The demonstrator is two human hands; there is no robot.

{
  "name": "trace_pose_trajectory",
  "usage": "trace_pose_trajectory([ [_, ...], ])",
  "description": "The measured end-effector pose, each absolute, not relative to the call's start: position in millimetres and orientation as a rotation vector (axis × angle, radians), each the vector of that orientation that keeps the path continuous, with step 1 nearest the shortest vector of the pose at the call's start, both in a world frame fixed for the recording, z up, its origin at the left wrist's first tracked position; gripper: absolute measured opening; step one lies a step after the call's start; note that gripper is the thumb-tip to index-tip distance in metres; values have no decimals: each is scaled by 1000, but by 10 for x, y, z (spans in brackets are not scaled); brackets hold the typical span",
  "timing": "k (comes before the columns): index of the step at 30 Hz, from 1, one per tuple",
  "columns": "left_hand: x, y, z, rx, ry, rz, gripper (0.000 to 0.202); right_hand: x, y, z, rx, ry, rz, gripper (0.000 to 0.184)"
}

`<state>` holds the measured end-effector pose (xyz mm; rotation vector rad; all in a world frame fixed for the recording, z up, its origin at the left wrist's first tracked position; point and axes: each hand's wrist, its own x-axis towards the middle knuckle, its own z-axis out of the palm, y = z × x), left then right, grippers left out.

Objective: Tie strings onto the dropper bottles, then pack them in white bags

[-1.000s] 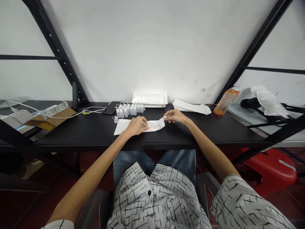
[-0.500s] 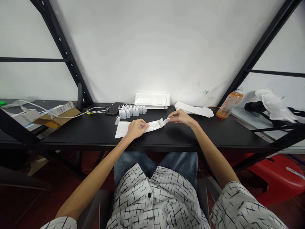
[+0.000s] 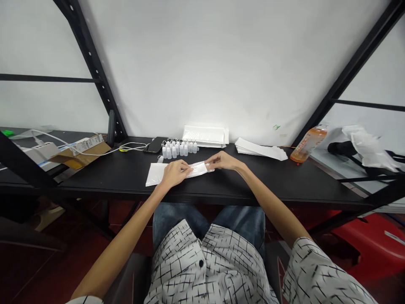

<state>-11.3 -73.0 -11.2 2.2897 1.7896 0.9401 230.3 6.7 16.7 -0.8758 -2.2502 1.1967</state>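
Note:
A flat white paper bag [image 3: 156, 174] lies on the black table, with a narrower folded white strip of paper [image 3: 199, 169] running from it to the right. My left hand [image 3: 174, 174] grips the strip near the bag, its fingers pressing on the paper. My right hand [image 3: 223, 161] pinches the strip's right end, close to my left hand. Part of the strip is hidden under my fingers.
Several small white dropper bottles [image 3: 179, 149] and a black phone [image 3: 154, 145] stand behind the hands. White packets [image 3: 205, 136], a stack of white paper bags [image 3: 261, 149] and an orange-filled bottle [image 3: 308, 145] lie farther back. Black metal frame bars rise at both sides.
My right hand has moved left towards my left hand, bringing the strip's right end with it. The strip now looks shorter. The view has shifted slightly.

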Motion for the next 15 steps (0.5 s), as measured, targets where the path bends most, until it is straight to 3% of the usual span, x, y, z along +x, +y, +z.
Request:
trace_pose_trajectory([
  [5, -163, -730, -126, 2320, 1790, 926, 25, 2284, 95, 133, -884, -2157, 1322, 33],
  [15, -312, -694, -140, 2241, 1768, 1029, 24, 2016, 51, 12, -762, -2119, 1239, 21],
])
